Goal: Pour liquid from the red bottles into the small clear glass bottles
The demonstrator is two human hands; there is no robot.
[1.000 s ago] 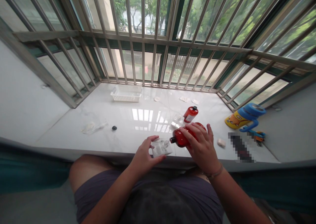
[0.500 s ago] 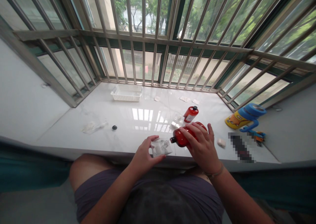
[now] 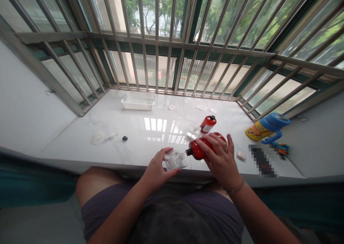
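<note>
My left hand (image 3: pixel 160 167) is closed around a clear glass bottle (image 3: pixel 174 161), thumb on the near side and fingers on the far side. The glass bottle tilts to the right, its neck close to a red bottle's mouth. That red bottle (image 3: pixel 198 150) lies tipped to the left in my right hand (image 3: pixel 219 158), with its dark neck at the glass opening. Whether liquid is flowing is too small to tell. Behind my right hand stands a second red bottle (image 3: pixel 208 125) with a black cap and white label. A clear, boxy object (image 3: pixel 194 132) sits beside it.
A black cap (image 3: pixel 125 138) and crumpled clear plastic (image 3: pixel 99 137) lie to the left. At the back is a white basket (image 3: pixel 138 104). A blue and yellow flask (image 3: pixel 266 126), a small pale block (image 3: pixel 241 155) and a blurred-out dark object (image 3: pixel 262 161) are at right. Window bars close the far side.
Almost nothing differs. Both hands hold the two bottles in the same tilted position, mouth to mouth.
</note>
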